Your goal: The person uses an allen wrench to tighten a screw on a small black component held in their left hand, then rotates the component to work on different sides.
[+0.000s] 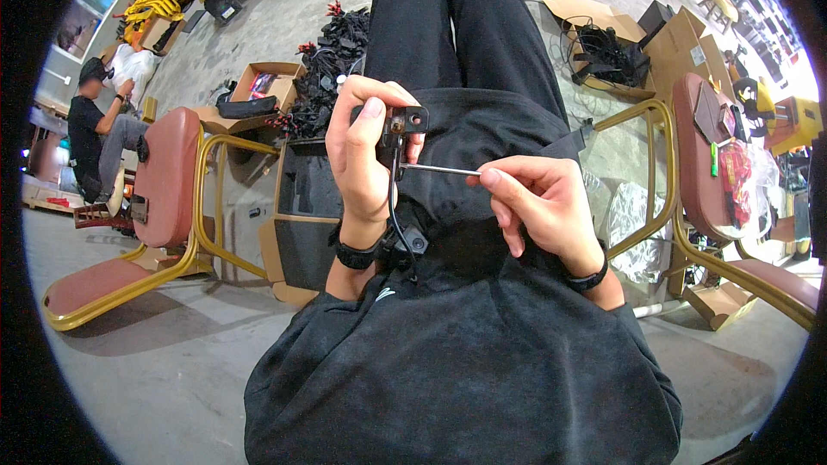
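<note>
Between the thumb and fingers of my left hand point(357, 146) is a small black bracket-like part point(415, 120) with a round hole and a brass-coloured spot. A black cable point(395, 207) hangs from it past my wrist. My right hand point(538, 202) pinches one end of a thin metal rod point(439, 170), possibly a hex key. The rod lies nearly level, and its far end meets the black part's lower piece beside my left palm. Whether that end sits in a screw is too small to tell. Both hands are above my lap.
Left of my legs, a heap of black cables and clips point(332, 69) lies above a black bin point(306, 176). An open carton with cables point(607, 56) stands at the right. Chairs point(168, 176) flank me on both sides. Two people sit at the far left.
</note>
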A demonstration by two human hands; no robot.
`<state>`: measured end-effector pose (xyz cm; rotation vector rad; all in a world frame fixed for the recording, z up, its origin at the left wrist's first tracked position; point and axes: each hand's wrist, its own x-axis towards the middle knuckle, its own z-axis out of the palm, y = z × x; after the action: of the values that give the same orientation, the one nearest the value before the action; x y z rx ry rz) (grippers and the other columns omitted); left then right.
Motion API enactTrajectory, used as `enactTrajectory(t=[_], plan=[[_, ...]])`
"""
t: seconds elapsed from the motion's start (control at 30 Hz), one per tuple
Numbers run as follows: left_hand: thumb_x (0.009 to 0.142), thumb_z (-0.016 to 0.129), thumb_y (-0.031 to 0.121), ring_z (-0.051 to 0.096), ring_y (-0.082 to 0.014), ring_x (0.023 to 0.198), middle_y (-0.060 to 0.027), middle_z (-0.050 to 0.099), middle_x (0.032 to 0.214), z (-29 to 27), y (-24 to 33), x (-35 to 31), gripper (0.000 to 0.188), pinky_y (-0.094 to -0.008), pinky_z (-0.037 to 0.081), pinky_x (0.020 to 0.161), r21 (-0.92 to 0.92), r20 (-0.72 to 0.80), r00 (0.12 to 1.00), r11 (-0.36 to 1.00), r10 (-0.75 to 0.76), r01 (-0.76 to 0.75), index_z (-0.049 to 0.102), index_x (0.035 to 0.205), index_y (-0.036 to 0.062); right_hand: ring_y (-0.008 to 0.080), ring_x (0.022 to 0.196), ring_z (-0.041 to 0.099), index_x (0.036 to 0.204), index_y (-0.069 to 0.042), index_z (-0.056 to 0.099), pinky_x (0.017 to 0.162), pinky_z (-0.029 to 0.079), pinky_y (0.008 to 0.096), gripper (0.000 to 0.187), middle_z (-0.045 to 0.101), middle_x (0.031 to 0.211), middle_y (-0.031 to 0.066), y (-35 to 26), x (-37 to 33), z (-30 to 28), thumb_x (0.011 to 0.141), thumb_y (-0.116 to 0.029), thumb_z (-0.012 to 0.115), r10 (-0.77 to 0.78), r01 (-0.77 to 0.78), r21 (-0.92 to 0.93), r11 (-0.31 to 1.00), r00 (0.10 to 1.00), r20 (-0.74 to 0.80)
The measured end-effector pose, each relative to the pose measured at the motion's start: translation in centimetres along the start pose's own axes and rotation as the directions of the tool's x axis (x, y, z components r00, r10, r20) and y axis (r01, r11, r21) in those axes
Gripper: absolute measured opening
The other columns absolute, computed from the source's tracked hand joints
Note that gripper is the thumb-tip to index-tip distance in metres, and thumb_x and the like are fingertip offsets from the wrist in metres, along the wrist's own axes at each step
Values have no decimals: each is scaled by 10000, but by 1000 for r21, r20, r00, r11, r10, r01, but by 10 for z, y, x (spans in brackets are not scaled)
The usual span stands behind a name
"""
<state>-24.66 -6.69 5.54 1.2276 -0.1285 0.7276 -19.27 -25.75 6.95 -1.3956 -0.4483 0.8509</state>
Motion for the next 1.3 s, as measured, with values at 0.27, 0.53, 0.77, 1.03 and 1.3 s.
enactTrajectory(t=[0.27, 0.53, 0.77, 1.03, 1.3], plan=[[940, 383, 182, 493, -124, 538, -121, 547, 730, -2, -2, 2, 208, -234, 413, 484, -88, -19, 1000, 996, -22, 21, 484, 887, 8, 121, 715, 584, 950, -27, 713, 643, 453, 247, 128, 606, 801, 41, 13, 12, -3, 830, -65, 692, -644, 569, -510, 645, 764, 38], [937, 387, 189, 494, -142, 517, -126, 534, 717, -1, 0, 2, 202, -247, 410, 466, -142, -71, 994, 987, -86, 76, 464, 872, 14, 135, 726, 582, 938, -35, 720, 668, 443, 245, 127, 609, 772, 44, 14, 10, -2, 815, -61, 702, -580, 511, -415, 753, 813, -50], [938, 381, 183, 488, -139, 512, -136, 538, 711, -4, -2, 3, 204, -244, 407, 466, -144, 24, 999, 988, -44, 47, 468, 876, 9, 91, 695, 565, 932, -4, 706, 625, 427, 236, 133, 650, 760, 45, 11, 6, -2, 863, -116, 680, -345, 328, -261, 908, 939, -18], [936, 383, 183, 495, -138, 526, -142, 541, 719, -3, -3, 1, 212, -240, 411, 474, -135, 3, 1000, 990, -30, 30, 476, 883, 0, 22, 503, 480, 960, 10, 697, 440, 350, 181, 181, 592, 635, -16, 12, 2, 2, 908, -156, 646, -175, 167, -107, 980, 982, -67], [912, 384, 185, 506, -134, 554, -130, 564, 745, -3, -3, -1, 218, -236, 419, 499, 10, -14, 1000, 1000, 1, -1, 504, 898, 4, 41, 416, 474, 985, 23, 682, 367, 341, 191, 250, 559, 595, -15, 2, 1, -2, 938, -211, 607, 18, -19, 31, 999, 999, 28]])
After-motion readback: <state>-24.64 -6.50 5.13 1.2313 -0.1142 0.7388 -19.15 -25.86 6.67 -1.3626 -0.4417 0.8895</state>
